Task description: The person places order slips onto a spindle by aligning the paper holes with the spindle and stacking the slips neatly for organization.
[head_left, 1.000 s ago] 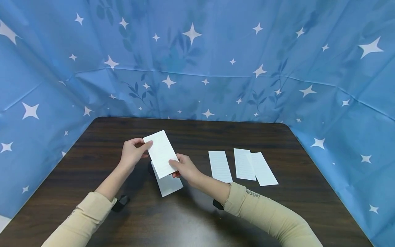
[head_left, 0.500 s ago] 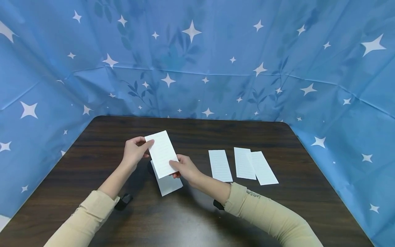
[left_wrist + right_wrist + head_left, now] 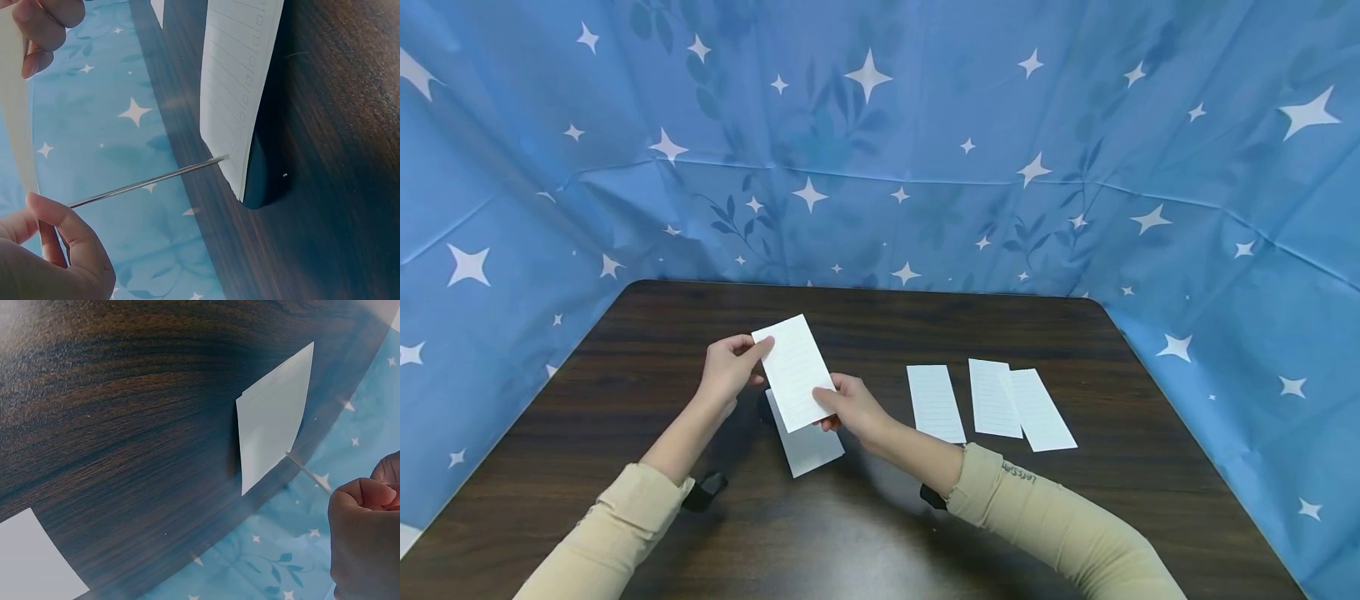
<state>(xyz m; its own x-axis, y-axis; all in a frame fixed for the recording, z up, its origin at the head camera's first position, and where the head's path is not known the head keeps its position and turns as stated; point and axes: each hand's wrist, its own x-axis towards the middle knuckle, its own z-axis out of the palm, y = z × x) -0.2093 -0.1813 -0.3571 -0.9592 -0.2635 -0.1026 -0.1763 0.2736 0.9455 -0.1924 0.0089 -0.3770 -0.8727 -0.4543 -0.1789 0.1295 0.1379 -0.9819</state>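
Note:
My left hand (image 3: 726, 371) pinches the upper left corner of a white lined sheet (image 3: 793, 371), thumb on top. The lower right corner of this sheet is pinched by my right hand (image 3: 853, 408). Under it, a bill spike stands on the table: its round black base (image 3: 257, 172) and thin metal rod (image 3: 150, 183) show in the left wrist view. Several lined papers (image 3: 811, 452) lie on the base with the rod rising through them. The rod's tip is hidden behind my left fingers, close beneath the held sheet.
Three loose white sheets lie to the right on the dark wooden table (image 3: 880, 533): one apart (image 3: 935, 404), and a left one (image 3: 995, 400) beside a right one (image 3: 1042, 412) whose edges overlap. A blue star-patterned curtain (image 3: 880, 150) hangs beyond the table's far edge.
Both hands keep their pinch on the sheet. The sheet and my left forearm have shifted very slightly to the right.

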